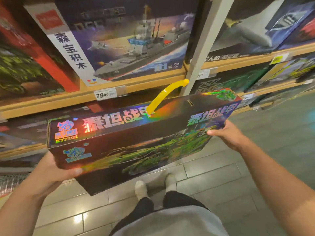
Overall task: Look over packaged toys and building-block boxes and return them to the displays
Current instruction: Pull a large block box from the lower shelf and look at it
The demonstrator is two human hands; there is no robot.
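Note:
I hold a large dark building-block box [129, 147] with shiny holographic lettering and green tank artwork, level in front of me. A yellow plastic carry handle [163, 94] arcs up from its top edge, fixed at one end only. My left hand [56, 169] grips the box's lower left corner, thumb on the front face. At the right end my right hand [228, 135] clasps the edge, thumb on top. The box hangs in front of the wooden display shelf [136, 86].
A warship block box [129, 41] leans on the upper shelf above a 79.00 price tag [104, 94]. More boxes fill the shelves left and right. A white upright post [202, 48] divides the bays. Below are grey floor tiles [213, 181] and my shoes.

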